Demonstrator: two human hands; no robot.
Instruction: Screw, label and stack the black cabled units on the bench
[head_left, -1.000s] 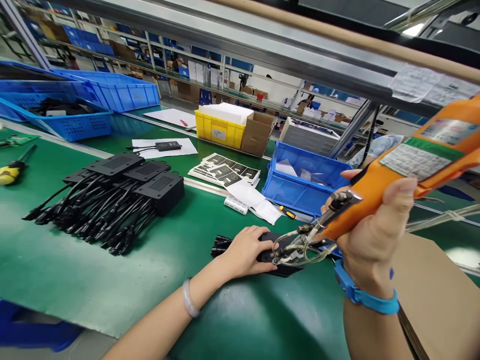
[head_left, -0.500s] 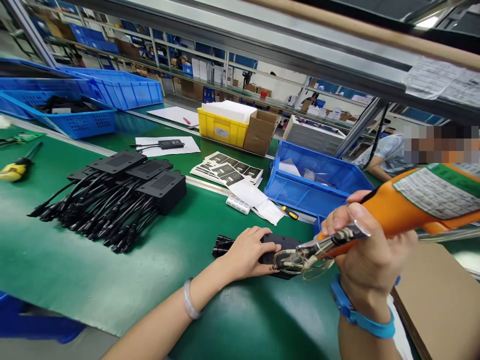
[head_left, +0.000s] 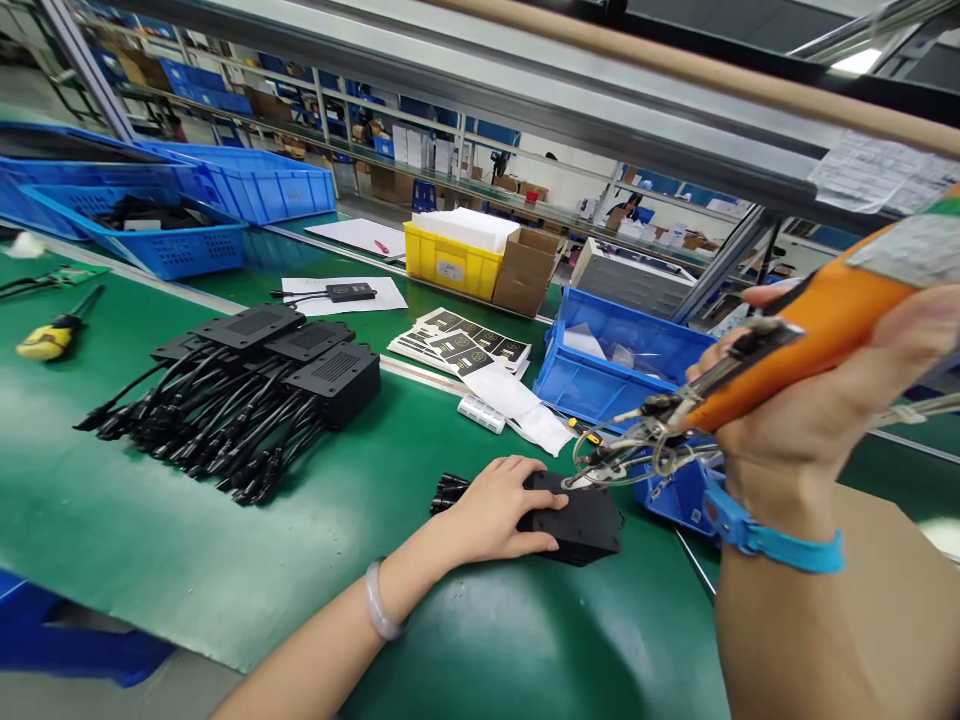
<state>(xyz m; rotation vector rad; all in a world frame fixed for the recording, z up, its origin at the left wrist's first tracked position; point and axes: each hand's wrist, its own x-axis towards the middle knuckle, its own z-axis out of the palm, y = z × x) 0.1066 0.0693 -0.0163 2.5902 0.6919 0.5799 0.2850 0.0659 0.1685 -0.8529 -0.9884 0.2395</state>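
So the black box [head_left: 581, 520] being worked on is lying flat on the green surface [head_left: 480, 640], right of the middle and in from the near edge; its bunch of black connectors [head_left: 448, 492] pokes out on the left. The left hand [head_left: 495, 510] has it pinned, fingers spread over the top with the thumb along the near side; so not a tight fist, more a wide clamp. The right hand [head_left: 832, 400] is wrapped round an orange tool [head_left: 810, 345], held tilted with the nose pointing down at the box; some of its fingers are hidden behind the body. The metal tip [head_left: 592, 478] is over the far part of the box top; can't tell if it's touching or just above.

My read: this is a driving step, probably a screw into the lid, and the tip is being lined up; the spots on the lid are too small for me to say which holes are filled. Next move wants the tool stood up squarer over a hole, then steady pressure, with the left hand firm and its fingers clear of the tip; main risk is a slip while it's this slanted. Also watch the small blue bin [head_left: 675, 505] just beyond the box's right end; the pile of similar boxes [head_left: 330, 375] is well off toward the surface's left side, out of the way.
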